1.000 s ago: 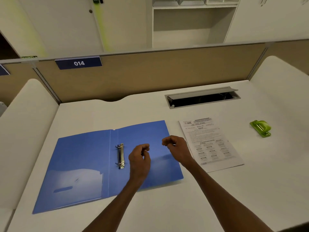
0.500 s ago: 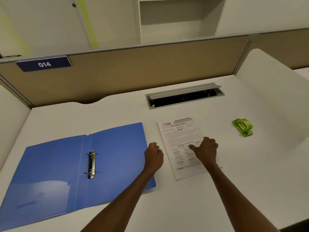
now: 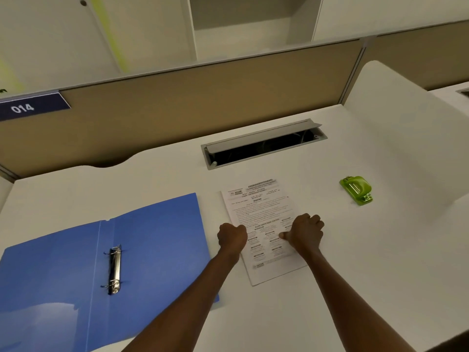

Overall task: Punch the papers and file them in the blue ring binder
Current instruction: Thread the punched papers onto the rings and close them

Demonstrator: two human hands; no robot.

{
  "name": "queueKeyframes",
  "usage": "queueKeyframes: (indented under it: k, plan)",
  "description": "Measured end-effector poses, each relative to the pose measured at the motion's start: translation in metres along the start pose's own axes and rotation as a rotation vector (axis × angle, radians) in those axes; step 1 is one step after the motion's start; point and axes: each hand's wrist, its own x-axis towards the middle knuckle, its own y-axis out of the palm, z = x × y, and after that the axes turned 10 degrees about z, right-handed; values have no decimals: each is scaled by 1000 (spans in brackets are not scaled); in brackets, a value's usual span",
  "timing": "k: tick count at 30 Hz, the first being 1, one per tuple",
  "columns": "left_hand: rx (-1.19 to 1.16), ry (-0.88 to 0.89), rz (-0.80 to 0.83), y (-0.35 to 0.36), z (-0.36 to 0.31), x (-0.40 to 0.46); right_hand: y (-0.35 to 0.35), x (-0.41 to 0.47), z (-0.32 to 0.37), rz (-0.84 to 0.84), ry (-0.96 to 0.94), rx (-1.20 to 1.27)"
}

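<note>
1. My table [image 3: 380, 262] is a smooth white slab with a matte beige partition [image 3: 203, 102] behind it; against half a second ago the view has swung right, so the blue "014" plate [image 3: 30, 107] now sits at the left edge.
2. The blue ring binder [image 3: 157, 237] lies open and flat on the left, glossy plastic, with its chrome two-ring clip [image 3: 114, 269] beside the spine.
3. The printed papers [image 3: 258, 207] lie flat just right of the binder.
4. My left hand [image 3: 232, 237], earlier over the binder's edge, now rests curled at the papers' left edge; whether it grips them I cannot tell.
5. My right hand [image 3: 305, 233] rests curled at their right edge, thumb on the sheet.
6. The lime-green plastic hole punch [image 3: 356, 189] sits untouched, well right.
</note>
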Motion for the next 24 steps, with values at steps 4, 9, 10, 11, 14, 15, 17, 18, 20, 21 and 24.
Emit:
queueKeyframes:
  k: [4, 9, 10, 11, 14, 15, 17, 18, 20, 21, 24]
  plan:
    - [46, 7, 57, 0, -1, 7, 1, 6, 3, 3, 19, 9]
    - [177, -11, -56, 12, -4, 4, 3, 7, 3, -4, 28, 22]
    - [202, -17, -86, 16, -6, 1, 3, 8, 3, -2, 30, 18]
    - [217, -19, -99, 20, -8, -2, 3, 8, 3, 4, 32, 13]
    - [176, -22, -89, 26, -12, -4, 1, 9, 5, 17, 36, -7]
    - [132, -13, -78, 25, -13, -1, 1, 9, 5, 18, 37, -12]
    - [33, 7, -36, 21, -15, 2, 1, 9, 6, 13, 40, -14]
    - [-12, 10, -9, 19, -14, 4, 1, 9, 6, 12, 43, -14]
    - [-81, 7, 41, 16, -12, 5, 2, 9, 6, 8, 45, -24]
    - [-111, 7, 52, 15, -10, 5, 3, 9, 6, 4, 44, -30]
    - [-204, 17, 45, 15, -6, 6, 7, 9, 4, -14, 42, -35]
